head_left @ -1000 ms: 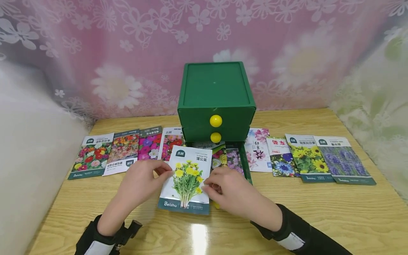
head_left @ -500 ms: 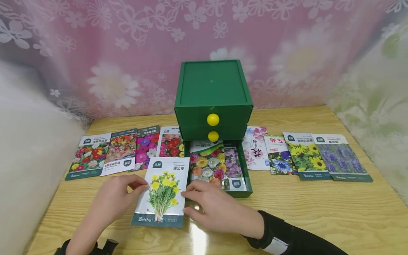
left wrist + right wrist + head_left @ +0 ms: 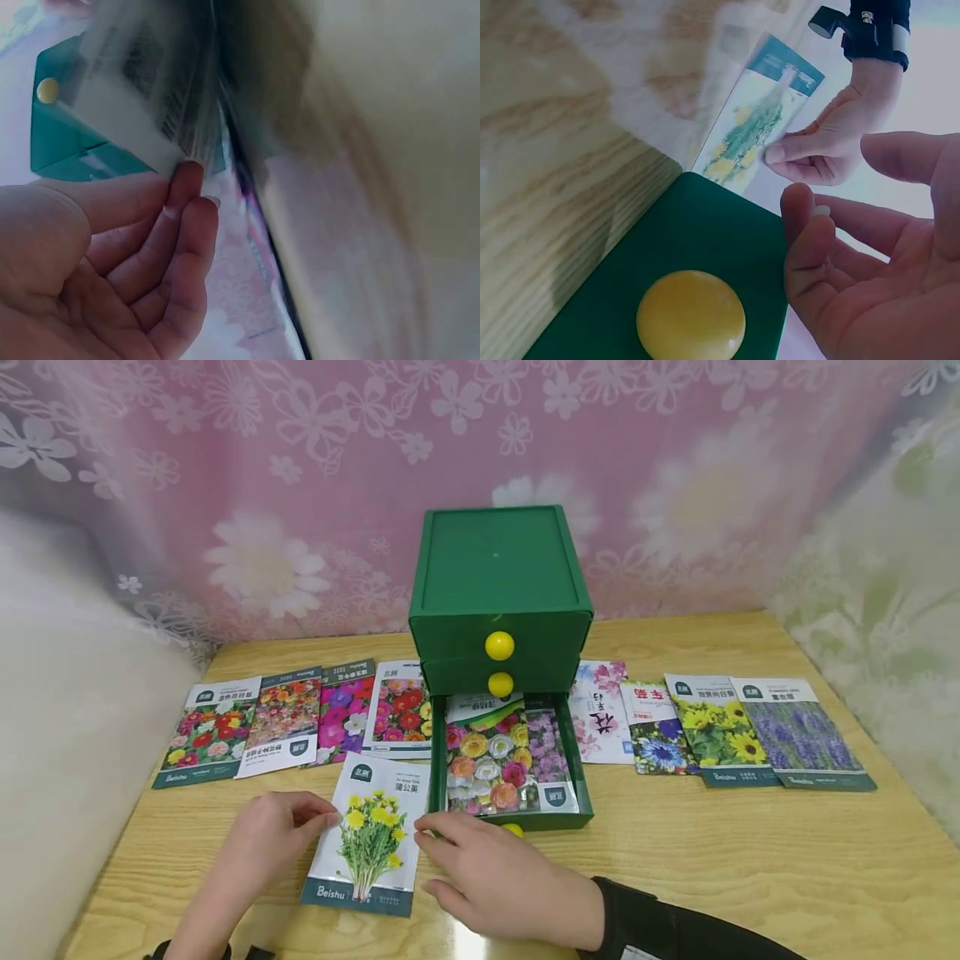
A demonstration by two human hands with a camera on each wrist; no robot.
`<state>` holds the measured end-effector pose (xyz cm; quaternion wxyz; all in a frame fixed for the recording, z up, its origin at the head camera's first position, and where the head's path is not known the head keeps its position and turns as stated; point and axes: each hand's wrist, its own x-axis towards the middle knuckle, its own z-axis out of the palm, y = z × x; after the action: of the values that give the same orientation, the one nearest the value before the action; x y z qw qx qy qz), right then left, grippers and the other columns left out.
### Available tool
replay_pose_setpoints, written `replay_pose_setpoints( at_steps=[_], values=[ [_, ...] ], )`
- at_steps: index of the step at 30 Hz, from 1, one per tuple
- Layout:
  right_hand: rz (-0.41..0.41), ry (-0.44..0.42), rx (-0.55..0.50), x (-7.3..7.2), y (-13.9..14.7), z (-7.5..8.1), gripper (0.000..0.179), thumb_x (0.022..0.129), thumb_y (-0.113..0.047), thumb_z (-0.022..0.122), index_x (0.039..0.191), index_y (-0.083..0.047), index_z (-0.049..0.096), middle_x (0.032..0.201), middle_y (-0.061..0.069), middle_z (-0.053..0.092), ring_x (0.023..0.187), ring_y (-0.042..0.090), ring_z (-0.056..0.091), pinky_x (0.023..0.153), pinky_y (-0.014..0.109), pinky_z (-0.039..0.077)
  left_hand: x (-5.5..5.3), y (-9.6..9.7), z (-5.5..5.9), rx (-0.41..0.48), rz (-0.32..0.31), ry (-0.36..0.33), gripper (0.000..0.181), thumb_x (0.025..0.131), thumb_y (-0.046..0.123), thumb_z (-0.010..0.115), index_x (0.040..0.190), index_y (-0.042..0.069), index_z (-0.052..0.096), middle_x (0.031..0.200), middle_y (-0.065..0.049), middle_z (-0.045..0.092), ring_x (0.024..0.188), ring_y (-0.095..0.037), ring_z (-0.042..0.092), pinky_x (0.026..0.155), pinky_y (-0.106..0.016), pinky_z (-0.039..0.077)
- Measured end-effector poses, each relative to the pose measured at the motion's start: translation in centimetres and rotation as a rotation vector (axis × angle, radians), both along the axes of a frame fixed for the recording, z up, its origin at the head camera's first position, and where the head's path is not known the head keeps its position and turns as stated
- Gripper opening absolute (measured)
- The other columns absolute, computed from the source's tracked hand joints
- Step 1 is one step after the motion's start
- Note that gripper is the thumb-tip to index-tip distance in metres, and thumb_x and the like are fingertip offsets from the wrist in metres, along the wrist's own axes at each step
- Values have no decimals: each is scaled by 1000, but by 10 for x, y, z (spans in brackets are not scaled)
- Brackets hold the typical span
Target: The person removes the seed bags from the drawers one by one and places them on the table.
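Observation:
My left hand [image 3: 258, 839] pinches the left edge of a white seed packet [image 3: 367, 835] with yellow dandelions, tilted at the front left of the open drawer. In the left wrist view, thumb and fingertips of that hand [image 3: 142, 255] hold the packet's edge, its printed back blurred. My right hand [image 3: 502, 881] is at the packet's right side, in front of the drawer; thumb and fingers stand apart in the right wrist view, with nothing between them. The green drawer [image 3: 585, 806] holds a packet of mixed roses [image 3: 487, 764] and a purple-flowered packet [image 3: 550, 747].
The green drawer cabinet [image 3: 498, 560] with yellow knobs [image 3: 499, 646] stands at the back centre. Several seed packets lie in a row to its left, such as a zinnia-like one [image 3: 210, 731], and several to its right, including a lavender one [image 3: 804, 735], on the wooden table [image 3: 712, 860].
The dandelion packet has moved left and towards me, off the drawer, uncovering the packets inside. My left hand moved with it; the right hand followed and its thumb and fingers have spread.

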<state>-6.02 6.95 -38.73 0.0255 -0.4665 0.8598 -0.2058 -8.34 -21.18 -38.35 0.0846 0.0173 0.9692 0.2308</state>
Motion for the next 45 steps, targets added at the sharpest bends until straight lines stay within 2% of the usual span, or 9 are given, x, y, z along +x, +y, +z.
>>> replay_pose_setpoints(
  at_steps=[3,8,12,16,20,28,33,38,45],
  values=[
    [14,14,1,0,1,1,45,98,-39,38,127,-9,56,135,2,45,122,11,41,96,23,35,0,3,-6,-10,-3,-9,5,83,27,66,81,24,70,76,11,63,63,-11,47,58,-31,40],
    [-37,4,-116,-9,9,13,33,96,-35,45,114,-15,64,119,-5,56,110,7,50,92,22,38,2,8,-13,-67,-46,-30,6,83,32,66,81,27,67,71,14,59,62,-6,49,59,-30,42],
    [-199,27,-141,-31,29,25,24,93,-32,52,106,-17,66,97,-11,60,84,3,54,75,20,44,5,11,-12,-149,-96,11,12,83,38,65,83,27,67,66,14,56,59,-5,48,56,-30,42],
    [-419,-4,-39,-52,52,29,25,90,-29,57,107,-14,67,91,-6,62,67,5,50,60,23,44,6,14,-8,-239,-116,67,20,85,42,61,87,25,70,63,14,54,56,-6,45,52,-29,40],
    [-533,-48,78,-64,64,25,30,88,-28,59,110,-8,66,92,1,65,68,8,52,63,28,48,5,19,-5,-271,-134,74,24,85,47,58,88,25,69,62,14,52,53,-6,44,48,-28,39],
    [-502,-50,200,-70,62,5,22,87,-32,62,95,-11,63,62,-6,47,54,9,44,51,25,40,2,35,-4,-227,-168,103,22,87,46,57,86,26,66,57,16,46,48,-7,40,43,-28,34],
    [-505,-69,162,-73,60,0,23,85,-32,64,98,-12,65,63,-8,47,54,9,44,48,25,38,-4,46,-4,-204,-184,180,19,87,46,57,84,29,65,61,19,49,48,-2,40,41,-25,34],
    [-523,-107,104,-77,60,-2,22,85,-31,64,100,-15,67,63,-9,48,53,9,43,47,25,36,-14,60,1,-142,-209,276,16,86,45,59,87,30,65,69,20,53,59,1,46,48,-22,38],
    [-546,-126,115,-81,60,-4,23,83,-31,66,100,-15,68,70,-9,54,57,10,45,51,25,40,-28,77,7,-68,-289,418,19,87,44,57,95,29,67,89,13,63,73,-4,56,55,-22,42]
  ],
)
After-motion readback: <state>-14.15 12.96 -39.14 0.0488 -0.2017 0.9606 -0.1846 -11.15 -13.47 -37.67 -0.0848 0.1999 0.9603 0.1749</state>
